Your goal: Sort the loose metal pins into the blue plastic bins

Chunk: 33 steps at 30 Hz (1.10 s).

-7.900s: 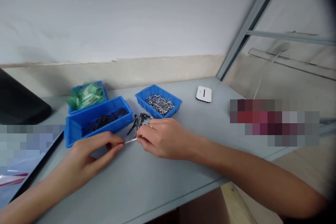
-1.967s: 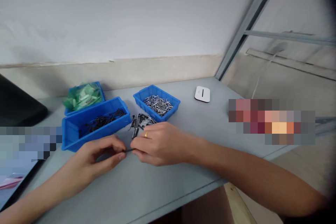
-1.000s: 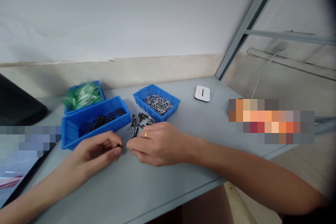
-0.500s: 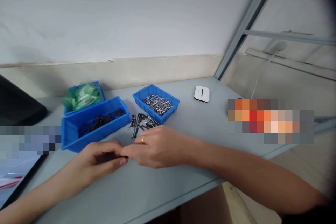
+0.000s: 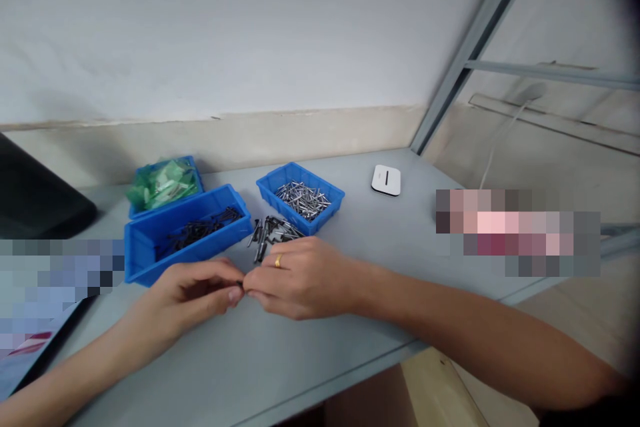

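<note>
My left hand (image 5: 195,297) is closed in a pinch, thumb against fingers, on a small dark piece (image 5: 241,285) whose tip shows between the two hands. My right hand (image 5: 300,278), with a gold ring, meets it there with its fingers pressed together; what they hold is hidden. Just behind the right hand lies a loose pile of thin black-and-silver pins (image 5: 273,230) on the grey table, partly covered by that hand. A long blue bin (image 5: 145,273) of thin black pieces (image 5: 200,233) stands behind my left hand. Another blue bin (image 5: 327,215) holds many silver pins (image 5: 303,200).
Behind the long bin, a third blue bin (image 5: 195,167) holds green plastic bags (image 5: 165,181). A white square device (image 5: 387,180) lies at the back right of the table (image 5: 280,367). A dark object (image 5: 40,193) stands at the left, and a grey metal frame (image 5: 450,73) rises at the right.
My hands have shifted slightly at the fingertips, and the dark piece between them shows more. Bins and pile sit slightly further right in view as the camera moved a little.
</note>
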Available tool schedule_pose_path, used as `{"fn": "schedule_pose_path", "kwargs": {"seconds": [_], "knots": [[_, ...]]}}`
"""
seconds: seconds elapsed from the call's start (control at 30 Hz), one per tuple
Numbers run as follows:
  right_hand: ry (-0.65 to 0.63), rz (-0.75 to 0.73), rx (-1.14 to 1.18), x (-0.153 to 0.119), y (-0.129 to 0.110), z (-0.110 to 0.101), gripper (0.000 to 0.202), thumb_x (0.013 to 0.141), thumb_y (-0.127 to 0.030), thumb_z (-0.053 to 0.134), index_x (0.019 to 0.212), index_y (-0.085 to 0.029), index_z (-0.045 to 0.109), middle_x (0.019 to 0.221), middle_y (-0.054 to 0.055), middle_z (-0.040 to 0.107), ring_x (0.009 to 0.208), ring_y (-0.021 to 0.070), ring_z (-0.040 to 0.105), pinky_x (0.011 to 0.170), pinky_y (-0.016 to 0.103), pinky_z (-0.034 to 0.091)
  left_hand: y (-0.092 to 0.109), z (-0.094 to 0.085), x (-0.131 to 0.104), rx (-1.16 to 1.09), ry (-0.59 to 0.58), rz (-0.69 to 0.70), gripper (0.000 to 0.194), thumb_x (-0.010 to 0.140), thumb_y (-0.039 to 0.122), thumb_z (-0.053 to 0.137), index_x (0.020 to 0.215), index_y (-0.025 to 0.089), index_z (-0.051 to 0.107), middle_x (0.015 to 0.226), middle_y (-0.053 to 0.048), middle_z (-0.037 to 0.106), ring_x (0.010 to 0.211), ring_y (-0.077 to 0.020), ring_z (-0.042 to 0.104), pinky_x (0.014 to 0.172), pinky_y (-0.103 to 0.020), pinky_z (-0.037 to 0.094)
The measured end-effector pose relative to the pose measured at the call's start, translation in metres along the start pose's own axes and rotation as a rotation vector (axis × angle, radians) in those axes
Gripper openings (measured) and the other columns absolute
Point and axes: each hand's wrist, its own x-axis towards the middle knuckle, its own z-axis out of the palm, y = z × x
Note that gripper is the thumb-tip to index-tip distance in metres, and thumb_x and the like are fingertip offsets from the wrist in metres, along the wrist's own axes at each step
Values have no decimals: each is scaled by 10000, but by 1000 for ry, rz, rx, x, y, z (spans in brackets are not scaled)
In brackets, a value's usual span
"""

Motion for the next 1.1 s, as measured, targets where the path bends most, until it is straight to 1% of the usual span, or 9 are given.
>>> {"fn": "schedule_pose_path", "kwargs": {"seconds": [0.17,0.27,0.37,0.53,0.63,0.73,0.83,0.9,1.1], "knots": [[83,18,-5,1,0,0,246,1084,-223,507,893,-193,659,719,-48,685,650,92,612,626,243,443,11,0,-2,66,52,24,284,953,530,700,922,279,829,775,5,796,689,-184,711,615,-229,583],[103,87,2,2,1,-4,229,1119,-259,471,1022,-185,665,764,-39,721,667,103,620,650,252,448,12,1,-4,134,55,68,262,983,490,652,927,288,810,840,15,823,771,-195,766,687,-223,605],[51,109,13,2,2,-7,241,1140,-295,452,1112,-183,663,815,-26,740,696,114,629,669,264,444,11,2,-6,225,40,89,288,999,481,606,899,282,789,852,21,817,786,-198,761,712,-227,600],[-76,60,-13,0,4,-6,284,1139,-272,450,967,-198,664,762,-25,685,669,116,589,628,272,399,16,2,-6,309,-28,92,285,1004,434,577,854,266,752,805,20,786,746,-188,721,698,-217,578],[-177,72,-14,-1,4,-6,275,1130,-256,458,924,-201,632,726,-28,647,666,125,573,615,280,366,20,4,-6,312,-9,71,297,1011,445,566,853,266,743,801,23,778,750,-188,720,701,-216,572],[-175,81,-33,-1,4,-8,286,1127,-251,462,887,-198,609,692,-35,616,658,128,568,618,281,362,17,6,-7,316,44,44,281,1004,479,596,901,270,753,844,14,790,794,-203,729,735,-235,578],[-154,89,-38,-1,4,-9,296,1132,-254,455,884,-198,605,687,-39,617,655,126,575,607,278,362,10,5,-7,331,53,117,271,989,487,631,881,272,754,803,21,779,726,-185,712,678,-221,561],[-183,98,-33,-2,4,-9,298,1138,-257,444,894,-198,606,699,-36,630,662,126,586,608,280,359,7,3,-6,345,72,156,269,993,482,627,884,277,763,791,24,781,706,-180,716,661,-215,559],[-278,140,-9,-2,3,-8,289,1150,-274,441,948,-180,625,745,-7,681,708,140,636,629,290,361,18,-6,-6,394,97,141,188,958,438,662,936,310,798,873,15,826,784,-210,770,657,-213,581]]}}
